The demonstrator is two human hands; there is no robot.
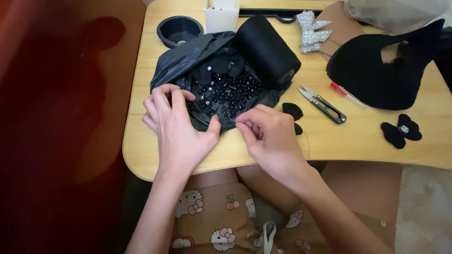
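My right hand [270,136] pinches a thin sewing needle [232,120] whose tip points left over an open black plastic bag [188,59] full of several black and shiny beads [225,94]. My left hand [176,127] rests on the bag's near left edge, fingers curled against the plastic, thumb close to the needle tip. A big spool of black thread [266,49] lies across the back of the bag. Whether the left fingers hold a bead is hidden.
On the small wooden table [141,146] lie thread snips [325,104], a red pen [341,90], a black bow with a gem [401,130], a small black fabric piece [293,111], a pearl bow [310,29], a black shoe [386,70], a black round cup [179,29] and a white box [221,18].
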